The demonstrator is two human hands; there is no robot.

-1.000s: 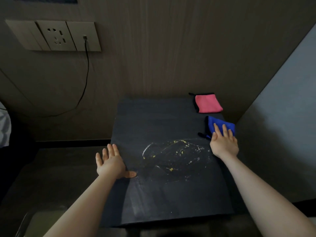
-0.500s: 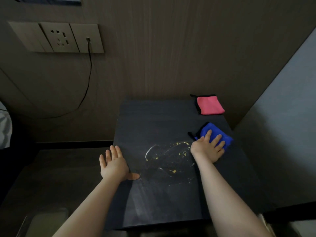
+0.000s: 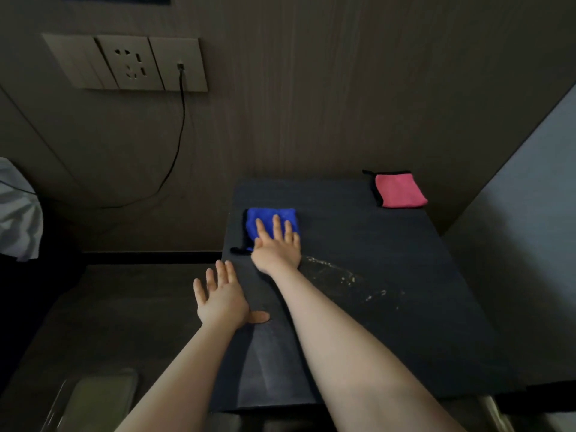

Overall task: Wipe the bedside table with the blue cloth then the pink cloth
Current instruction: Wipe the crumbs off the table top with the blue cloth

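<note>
The dark bedside table (image 3: 389, 251) fills the middle of the view. A folded blue cloth (image 3: 268, 216) lies near its far left edge, and my right hand (image 3: 277, 247) presses flat on it with the fingers spread. My left hand (image 3: 223, 299) rests flat on the table's left edge, fingers apart, holding nothing. A folded pink cloth (image 3: 400, 190) with black trim lies at the far right corner, untouched. A smear with pale and yellow specks (image 3: 349, 280) crosses the tabletop to the right of my right wrist.
A wood-panel wall rises right behind the table, with a socket plate (image 3: 131, 62) and a black cable (image 3: 179, 132) hanging down to the left. A grey wall (image 3: 523, 213) stands close on the right. White fabric (image 3: 17, 210) shows at the far left edge.
My right hand has swept the blue cloth from the right side of the table across the smear to the far left. My left hand has stayed on the left edge.
</note>
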